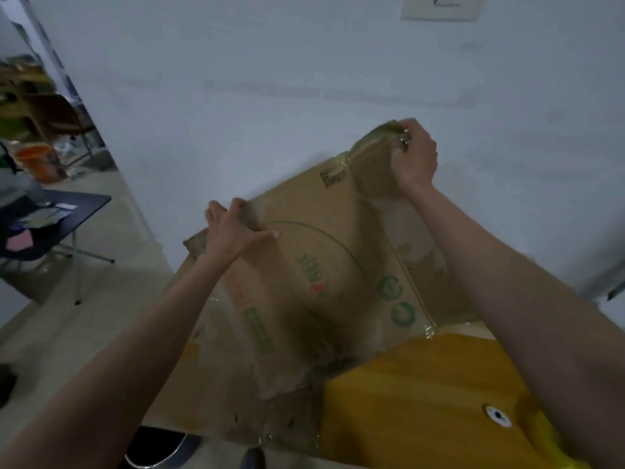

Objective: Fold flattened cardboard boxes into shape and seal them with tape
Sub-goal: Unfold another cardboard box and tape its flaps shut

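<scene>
Right hand (414, 154) pinches clear tape (370, 143) stretched from the box (321, 252) corner just beside it. Left hand (233, 231) grips the box edge, likely steadying it for sealing.

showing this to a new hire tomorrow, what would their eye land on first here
First, the brown cardboard box with green print filling the middle, held up before a pale wall. The left hand grips its left edge, while the right hand at the top far corner pulls a strip of clear tape. Next, the bright yellow surface at lower right, under the box.
</scene>
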`<state>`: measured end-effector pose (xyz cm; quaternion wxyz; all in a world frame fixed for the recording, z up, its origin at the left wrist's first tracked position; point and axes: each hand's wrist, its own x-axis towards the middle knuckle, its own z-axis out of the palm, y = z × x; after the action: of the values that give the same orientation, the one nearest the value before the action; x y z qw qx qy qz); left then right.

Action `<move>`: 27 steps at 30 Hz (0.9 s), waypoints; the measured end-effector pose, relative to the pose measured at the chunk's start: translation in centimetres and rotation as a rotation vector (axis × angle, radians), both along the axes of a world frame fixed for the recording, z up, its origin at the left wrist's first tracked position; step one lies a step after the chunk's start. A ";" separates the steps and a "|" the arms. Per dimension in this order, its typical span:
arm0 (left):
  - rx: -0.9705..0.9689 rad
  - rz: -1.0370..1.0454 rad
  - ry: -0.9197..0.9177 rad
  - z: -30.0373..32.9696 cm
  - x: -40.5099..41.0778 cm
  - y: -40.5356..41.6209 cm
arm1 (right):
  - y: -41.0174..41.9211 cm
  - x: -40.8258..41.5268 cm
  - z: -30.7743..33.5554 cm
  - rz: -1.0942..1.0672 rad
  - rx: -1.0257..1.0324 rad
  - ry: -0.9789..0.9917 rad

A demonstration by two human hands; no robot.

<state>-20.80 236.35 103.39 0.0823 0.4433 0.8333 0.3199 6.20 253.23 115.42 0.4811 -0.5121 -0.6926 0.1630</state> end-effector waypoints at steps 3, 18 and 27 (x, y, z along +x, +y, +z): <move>0.124 0.063 -0.054 0.8 1.2 -1.2 | -1.3 -1.0 5.2 0.125 0.179 -0.018; 0.322 -0.314 -0.297 2.6 8.6 -2.7 | -9.2 -1.6 -6.1 0.585 0.085 -0.507; 0.055 -0.799 0.263 3.8 9.4 3.1 | -7.8 2.6 -6.9 0.483 0.059 -0.576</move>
<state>-11.44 239.50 107.22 0.0811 0.7707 0.5902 0.2258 8.80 245.43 108.52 0.2287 -0.3447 -0.9048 0.1013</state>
